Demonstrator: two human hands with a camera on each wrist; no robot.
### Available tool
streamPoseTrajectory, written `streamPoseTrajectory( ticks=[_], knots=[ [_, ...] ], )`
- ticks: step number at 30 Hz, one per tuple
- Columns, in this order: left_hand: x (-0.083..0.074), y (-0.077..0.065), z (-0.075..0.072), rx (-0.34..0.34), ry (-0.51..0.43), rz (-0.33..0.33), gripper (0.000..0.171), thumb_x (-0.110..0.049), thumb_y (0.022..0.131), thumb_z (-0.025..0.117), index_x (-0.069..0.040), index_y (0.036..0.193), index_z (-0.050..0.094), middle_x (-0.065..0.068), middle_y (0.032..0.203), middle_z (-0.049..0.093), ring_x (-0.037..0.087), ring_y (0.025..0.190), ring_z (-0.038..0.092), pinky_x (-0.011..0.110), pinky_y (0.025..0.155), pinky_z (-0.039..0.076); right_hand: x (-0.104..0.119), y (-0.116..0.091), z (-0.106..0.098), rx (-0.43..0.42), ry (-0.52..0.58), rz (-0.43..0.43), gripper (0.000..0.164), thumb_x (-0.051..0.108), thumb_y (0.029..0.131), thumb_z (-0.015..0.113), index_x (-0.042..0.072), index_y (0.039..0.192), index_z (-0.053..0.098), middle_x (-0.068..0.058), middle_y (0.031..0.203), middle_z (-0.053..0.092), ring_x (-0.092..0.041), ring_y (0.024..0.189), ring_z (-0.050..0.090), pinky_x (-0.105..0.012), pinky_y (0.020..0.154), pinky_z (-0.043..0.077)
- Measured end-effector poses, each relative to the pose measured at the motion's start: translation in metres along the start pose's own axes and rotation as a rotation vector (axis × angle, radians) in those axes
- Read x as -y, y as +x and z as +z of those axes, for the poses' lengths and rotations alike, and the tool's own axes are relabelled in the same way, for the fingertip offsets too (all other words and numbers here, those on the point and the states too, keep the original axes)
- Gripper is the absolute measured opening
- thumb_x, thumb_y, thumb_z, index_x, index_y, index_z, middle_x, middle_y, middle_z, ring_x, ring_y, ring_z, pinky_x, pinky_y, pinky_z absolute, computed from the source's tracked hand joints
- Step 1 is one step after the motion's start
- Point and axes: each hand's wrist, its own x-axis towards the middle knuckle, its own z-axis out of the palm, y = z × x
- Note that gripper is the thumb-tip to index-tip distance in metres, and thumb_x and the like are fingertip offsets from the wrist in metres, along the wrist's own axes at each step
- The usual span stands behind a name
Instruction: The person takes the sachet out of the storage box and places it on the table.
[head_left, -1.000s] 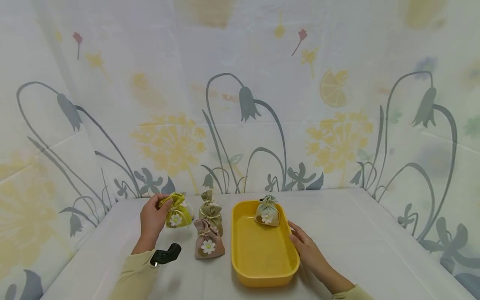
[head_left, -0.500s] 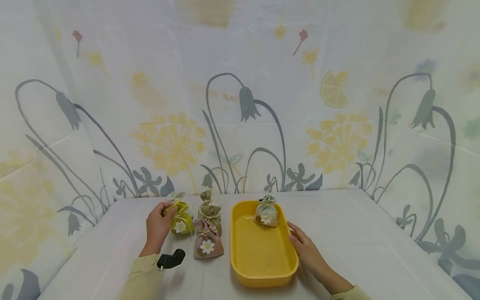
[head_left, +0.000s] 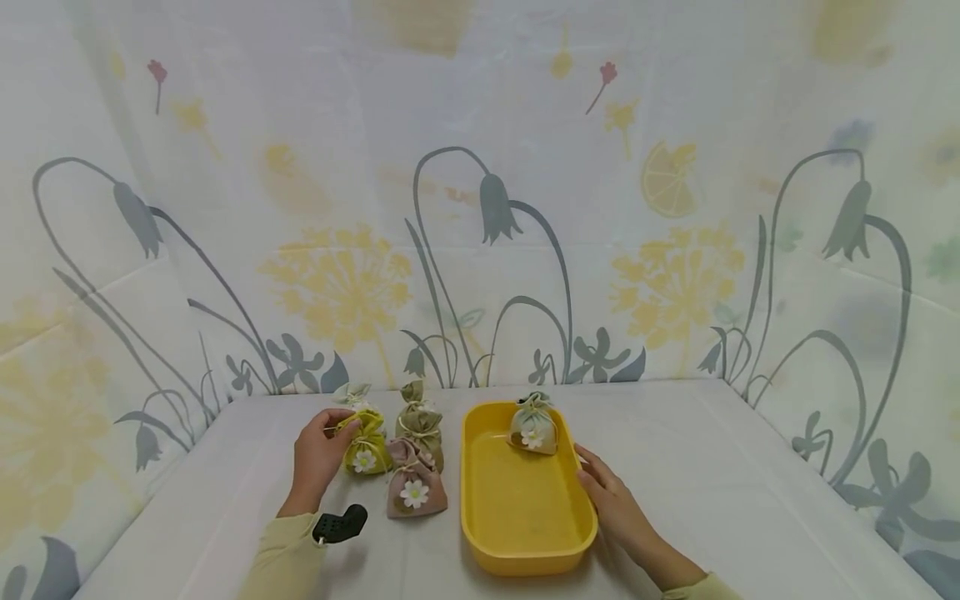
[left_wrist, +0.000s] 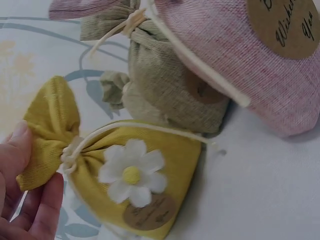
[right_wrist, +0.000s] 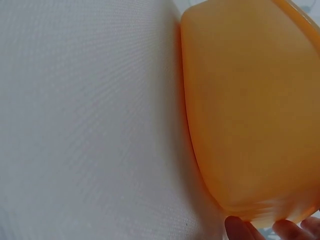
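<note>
My left hand [head_left: 319, 457] pinches the gathered top of a yellow-green drawstring pouch [head_left: 367, 450] between thumb and fingers. In the left wrist view this pouch [left_wrist: 175, 150] hangs with a white felt flower and a brown round label facing out. To its right a pink pouch [head_left: 431, 490] stands in front of olive-green pouches [head_left: 422, 427]. Behind my left hand a pale pouch [head_left: 352, 392] is mostly hidden. My right hand [head_left: 617, 504] lies along the right side of a yellow tray [head_left: 528, 500], fingertips against its wall. Inside the tray's far right corner sits a pale green pouch [head_left: 536, 423].
A white cloth covers the table [head_left: 720, 467], and a flower-printed curtain [head_left: 480, 292] rises right behind it. On my left wrist sits a black camera mount [head_left: 341, 525], sticking out over the table.
My left hand has drawn the yellow-green pouch nearer and slightly right, toward the pink pouch, uncovering part of the pale pouch behind. The right hand and the tray stay nearly where they were.
</note>
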Motion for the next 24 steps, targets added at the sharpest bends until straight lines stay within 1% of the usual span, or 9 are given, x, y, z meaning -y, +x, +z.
streamPoseTrajectory(
  ticks=[6,8,10,14,15,16,17,21,24],
  knots=[
    [-0.008,-0.003,-0.018,0.014,0.029,0.01,0.025,-0.019,0.09,0.063,-0.001,0.107,0.062,0.016,0.104,0.063,0.031,0.096,0.059,0.044,0.08,0.047,0.001,-0.001,0.001,0.0,-0.005,-0.001,0.048,0.025,0.101,0.041,0.005,0.144,0.033,-0.027,0.134,0.043,-0.038,0.122,0.043,-0.051,0.097,0.037],
    [-0.008,-0.004,-0.022,0.018,0.036,0.014,0.025,-0.019,0.091,0.063,0.0,0.108,0.062,0.016,0.103,0.063,0.031,0.095,0.058,0.045,0.078,0.047,0.001,0.0,0.001,0.002,-0.004,-0.005,0.049,0.026,0.101,0.041,0.005,0.144,0.033,-0.027,0.133,0.044,-0.038,0.121,0.044,-0.051,0.097,0.037],
    [-0.001,-0.001,-0.023,0.008,0.045,0.031,0.026,-0.023,0.09,0.064,-0.002,0.106,0.062,0.014,0.1,0.064,0.03,0.093,0.058,0.046,0.074,0.047,0.0,0.0,0.001,0.002,-0.002,-0.008,0.049,0.027,0.1,0.042,0.005,0.144,0.033,-0.026,0.133,0.044,-0.037,0.121,0.044,-0.05,0.097,0.038],
    [0.023,0.009,-0.019,-0.008,0.077,0.071,0.027,-0.034,0.089,0.064,-0.01,0.103,0.064,0.006,0.095,0.065,0.022,0.087,0.058,0.047,0.06,0.048,-0.001,0.0,0.002,0.001,-0.003,-0.012,0.05,0.028,0.1,0.042,0.005,0.144,0.033,-0.026,0.133,0.044,-0.037,0.121,0.044,-0.05,0.097,0.037],
    [0.022,0.008,-0.02,-0.004,0.079,0.081,0.028,-0.035,0.089,0.064,-0.011,0.102,0.064,0.006,0.094,0.064,0.023,0.086,0.058,0.047,0.059,0.048,-0.001,0.0,0.002,0.001,-0.005,-0.012,0.049,0.027,0.1,0.042,0.005,0.144,0.033,-0.026,0.134,0.044,-0.037,0.122,0.043,-0.05,0.097,0.037],
    [0.02,0.007,-0.02,0.004,0.08,0.088,0.028,-0.035,0.089,0.064,-0.011,0.102,0.064,0.006,0.094,0.064,0.022,0.087,0.058,0.047,0.06,0.048,-0.001,0.0,0.002,0.0,-0.007,-0.012,0.049,0.027,0.1,0.042,0.005,0.144,0.033,-0.026,0.134,0.044,-0.038,0.122,0.043,-0.05,0.098,0.037],
    [0.014,0.004,-0.022,0.021,0.076,0.093,0.028,-0.034,0.089,0.063,-0.009,0.102,0.064,0.007,0.095,0.064,0.024,0.088,0.058,0.046,0.064,0.049,-0.001,0.0,0.002,0.0,-0.011,-0.01,0.049,0.027,0.1,0.042,0.005,0.144,0.033,-0.026,0.134,0.043,-0.038,0.122,0.043,-0.051,0.098,0.036],
    [-0.021,-0.016,-0.03,0.074,0.046,0.103,0.023,-0.022,0.09,0.064,-0.003,0.104,0.064,0.013,0.097,0.064,0.031,0.094,0.058,0.046,0.08,0.047,-0.001,0.001,0.002,-0.008,-0.024,-0.01,0.049,0.026,0.1,0.041,0.005,0.143,0.033,-0.027,0.133,0.044,-0.038,0.122,0.043,-0.051,0.097,0.036],
    [-0.033,-0.023,-0.029,0.098,0.039,0.108,0.021,-0.016,0.09,0.063,-0.002,0.105,0.063,0.012,0.098,0.064,0.028,0.095,0.059,0.044,0.082,0.047,-0.001,0.001,0.002,-0.013,-0.025,-0.014,0.048,0.025,0.1,0.041,0.004,0.143,0.034,-0.026,0.133,0.045,-0.038,0.121,0.043,-0.051,0.097,0.037]
  ],
)
